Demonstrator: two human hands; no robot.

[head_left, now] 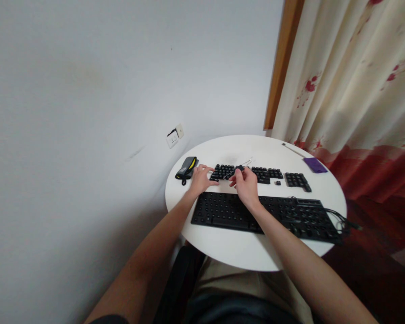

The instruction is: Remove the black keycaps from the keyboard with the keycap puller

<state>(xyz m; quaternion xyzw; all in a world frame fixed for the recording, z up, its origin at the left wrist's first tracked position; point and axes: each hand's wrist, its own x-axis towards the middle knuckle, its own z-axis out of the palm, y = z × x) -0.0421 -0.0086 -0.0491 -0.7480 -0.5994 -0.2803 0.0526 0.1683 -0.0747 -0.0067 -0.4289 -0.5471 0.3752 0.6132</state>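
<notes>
Loose black keycaps [224, 171] lie in rows on the white round table [222, 252]. My left hand [200, 179] is at the left end of these rows, thumb and forefinger apart around the end caps; it looks open. Pinched in my right hand [247, 183] is a wire keycap puller [240, 168] with a dark middle and thin wire loops sticking out on both sides. It is over the keycap rows. Nearer to me lies a black keyboard [222, 211] with its caps off, partly covered by my right forearm.
A grey and black pouch with yellow lining [188, 168] lies at the left edge. Another keycap block [297, 181] and one single keycap [277, 183] are at the right. Behind them are a purple cloth [315, 164] and a thin brush-like stick [293, 150]. A cable [340, 218] hangs off the right edge.
</notes>
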